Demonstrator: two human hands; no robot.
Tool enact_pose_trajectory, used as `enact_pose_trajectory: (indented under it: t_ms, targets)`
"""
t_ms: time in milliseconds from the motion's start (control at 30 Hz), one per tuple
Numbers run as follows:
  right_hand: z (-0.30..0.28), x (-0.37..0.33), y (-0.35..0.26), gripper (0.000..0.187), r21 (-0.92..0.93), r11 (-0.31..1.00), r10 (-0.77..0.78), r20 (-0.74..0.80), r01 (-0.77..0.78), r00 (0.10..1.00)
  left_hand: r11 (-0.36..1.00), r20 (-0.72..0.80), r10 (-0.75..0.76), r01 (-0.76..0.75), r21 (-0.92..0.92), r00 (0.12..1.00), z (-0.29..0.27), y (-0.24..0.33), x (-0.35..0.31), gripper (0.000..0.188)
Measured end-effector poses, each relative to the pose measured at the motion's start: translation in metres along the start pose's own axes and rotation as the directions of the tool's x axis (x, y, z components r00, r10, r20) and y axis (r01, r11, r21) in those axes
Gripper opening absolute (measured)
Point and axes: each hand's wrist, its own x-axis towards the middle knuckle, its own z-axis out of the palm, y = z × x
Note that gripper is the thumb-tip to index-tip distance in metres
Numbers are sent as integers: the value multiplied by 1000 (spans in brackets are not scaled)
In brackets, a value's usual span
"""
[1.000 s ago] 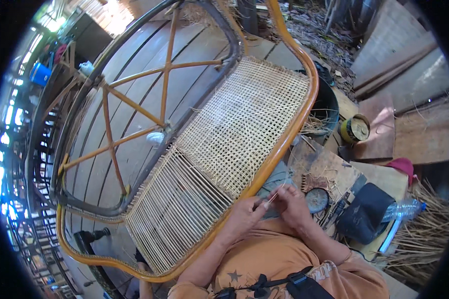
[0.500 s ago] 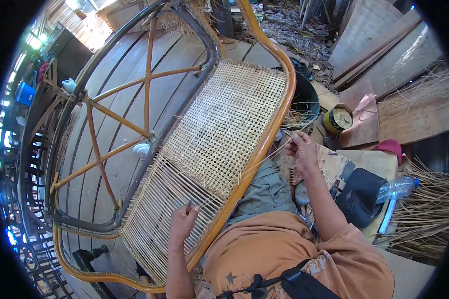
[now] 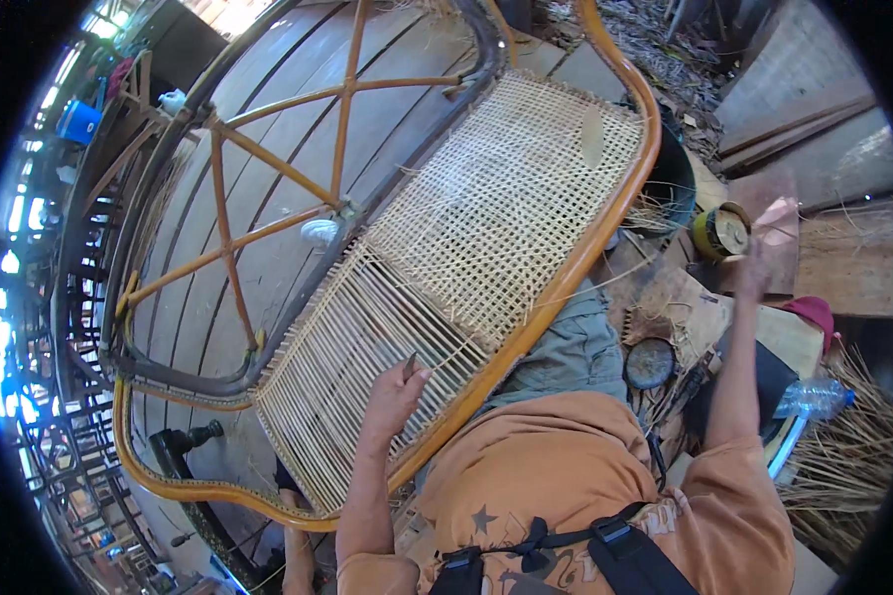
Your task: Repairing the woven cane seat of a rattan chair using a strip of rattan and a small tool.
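Note:
A cane seat panel in a curved rattan frame lies tilted across my lap. Its far part is closely woven, while the near part holds bare parallel cane strands. Over these strands my left hand is closed on a small dark pointed tool, whose tip sticks up past the thumb. A thin cane strand runs from the weave over the frame's near rail toward the right. Stretched out to the right, my right hand is blurred beside a yellow can; whether it holds the strand's end is unclear.
A dark bucket with cane scraps stands behind the rail. To the right are the yellow can, a red cap, a plastic bottle and a bundle of cane strips. Wooden boards lean beyond them.
My right hand has swung outward to the right, away from the seat's edge. My left hand stays over the parallel strands with the tool. The whole view has shifted somewhat.

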Motion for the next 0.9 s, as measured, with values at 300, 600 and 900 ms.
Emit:
enact_pose_trajectory:
  t_ms: [300,600,900]
  targets:
    - [-140,-79,-297,23,118,613,-315,943,-781,-105,932,230,42,44,-359,972,60,66,-8,23]
    - [-89,-99,-331,16,234,52,43,971,-971,236,971,160,190,-209,111,969,14,53,24,30]
    - [-27,-35,-290,19,412,40,201,889,-910,411,929,-135,225,-170,328,965,-70,21,115,29]
